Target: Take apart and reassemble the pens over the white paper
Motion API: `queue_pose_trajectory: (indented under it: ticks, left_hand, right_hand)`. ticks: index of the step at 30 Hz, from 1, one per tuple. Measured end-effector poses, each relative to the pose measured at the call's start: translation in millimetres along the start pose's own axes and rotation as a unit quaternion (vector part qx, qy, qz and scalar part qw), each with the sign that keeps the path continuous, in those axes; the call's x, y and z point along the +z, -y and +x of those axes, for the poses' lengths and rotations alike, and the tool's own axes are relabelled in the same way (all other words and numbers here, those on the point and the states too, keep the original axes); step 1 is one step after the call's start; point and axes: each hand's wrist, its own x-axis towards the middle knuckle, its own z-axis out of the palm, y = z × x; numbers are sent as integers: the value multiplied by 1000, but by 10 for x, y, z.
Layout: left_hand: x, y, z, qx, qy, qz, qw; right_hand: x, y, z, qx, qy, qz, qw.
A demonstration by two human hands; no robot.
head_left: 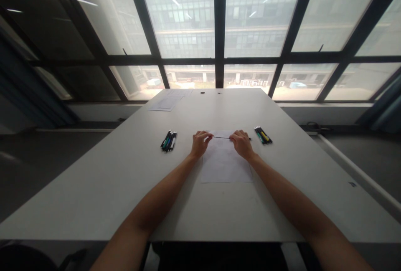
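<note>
Over the upper part of a white paper sheet [226,166], both my hands are on a slim black pen [222,138] that lies crosswise. My left hand [200,143] pinches its left end between thumb and fingertips. Fingers of my right hand [242,142] are closed around its right part, hiding much of it, and a dark end pokes out beyond them. Left of the sheet is a bunch of pens [169,141], mostly black with green, blue and white parts. Another bunch of pens [263,135], with green and yellow among them, lies to the right.
The white table [125,196] reaches towards large windows. More printed papers [165,102] lie at its far left. Two small dark objects sit near the far edge, one of them a round disc [202,92]. A small dark label [352,184] is at the right side.
</note>
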Motion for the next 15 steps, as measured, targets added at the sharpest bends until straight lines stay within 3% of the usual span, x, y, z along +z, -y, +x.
queue_pose_trajectory:
  ticks: [5,15]
  left_hand:
    - [1,15,2,-11,-4,13,1000]
    - [28,37,2,32,-21,-14,999]
  right_hand:
    - [-13,-7,-3,-2,-2,1,1000]
    - [-7,-10,-4,-9,-3,-6,1000]
